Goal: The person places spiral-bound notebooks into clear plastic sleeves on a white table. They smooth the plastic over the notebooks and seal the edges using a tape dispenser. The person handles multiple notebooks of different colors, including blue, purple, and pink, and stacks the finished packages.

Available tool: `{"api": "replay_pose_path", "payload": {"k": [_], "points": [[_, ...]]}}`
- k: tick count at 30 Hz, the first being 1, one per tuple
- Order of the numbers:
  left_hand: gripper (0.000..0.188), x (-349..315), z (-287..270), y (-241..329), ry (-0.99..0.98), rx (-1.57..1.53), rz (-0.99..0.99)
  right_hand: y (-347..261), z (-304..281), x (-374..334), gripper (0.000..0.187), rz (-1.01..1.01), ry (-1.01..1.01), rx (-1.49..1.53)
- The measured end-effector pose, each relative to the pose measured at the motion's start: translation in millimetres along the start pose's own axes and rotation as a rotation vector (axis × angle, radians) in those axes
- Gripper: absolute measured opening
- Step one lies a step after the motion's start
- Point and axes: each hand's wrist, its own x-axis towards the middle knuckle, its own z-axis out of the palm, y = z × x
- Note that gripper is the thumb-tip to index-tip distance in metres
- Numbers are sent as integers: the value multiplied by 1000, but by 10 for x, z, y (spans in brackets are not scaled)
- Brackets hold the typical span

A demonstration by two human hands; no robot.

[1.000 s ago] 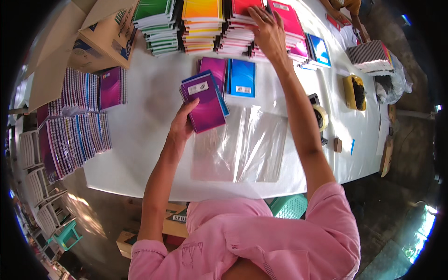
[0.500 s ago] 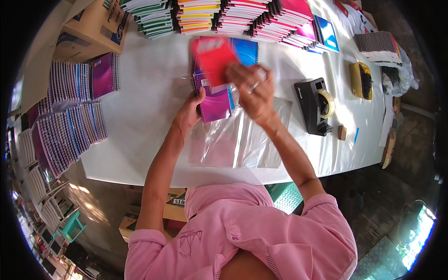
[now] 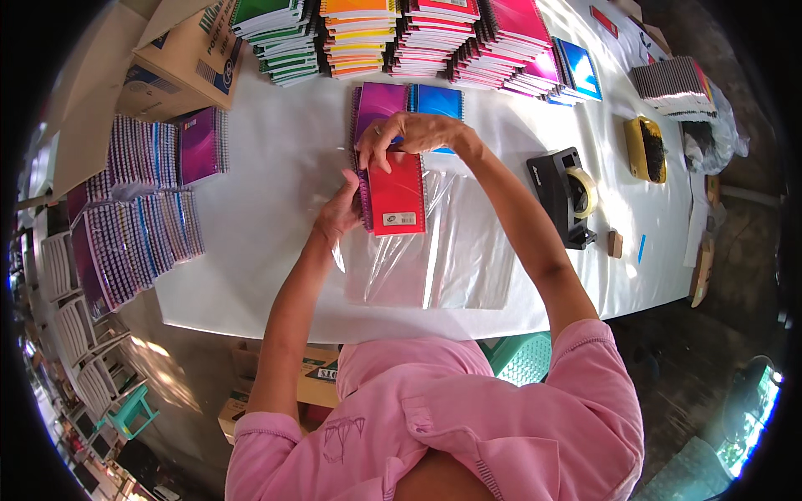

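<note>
A red spiral notebook (image 3: 397,194) lies over a purple one, of which only the left edge shows, above clear plastic bags on the table. My left hand (image 3: 339,209) is closed at the left edge of this stack, thumb along the spiral and other fingers mostly hidden. Reaching across from the right, my right hand (image 3: 411,134) bends its fingers over the red notebook's far edge. Just beyond lie a purple notebook (image 3: 381,102) and a blue notebook (image 3: 439,100), both partly covered by that hand. The clear plastic bags (image 3: 468,259) extend toward me and to the right.
Stacks of green (image 3: 280,46), yellow (image 3: 359,37), red (image 3: 434,37) and pink notebooks (image 3: 510,46) line the far side. Purple notebooks (image 3: 142,225) and a cardboard box (image 3: 180,71) stand left. Right are a black tape dispenser (image 3: 553,196) and a yellow container (image 3: 643,150).
The red notebook has come down from the air, toward me, onto the purple one. My right hand has swung left and now bends over its far edge. My left hand stays at the stack.
</note>
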Motion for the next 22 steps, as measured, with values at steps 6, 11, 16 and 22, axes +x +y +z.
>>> {"api": "replay_pose_path", "payload": {"k": [6, 11, 16, 22], "points": [[70, -113, 146, 27, 49, 179, 25, 73, 65, -20, 46, 88, 491, -470], [69, -97, 257, 15, 106, 89, 45, -647, -395, 713, 40, -220, 1126, -1221], [81, 13, 306, 5, 28, 122, 71, -180, -858, 677, 30, -142, 1098, -1504], [104, 1, 79, -46, 24, -78, 40, -766, 348, 234, 30, 19, 1002, -1367]]}}
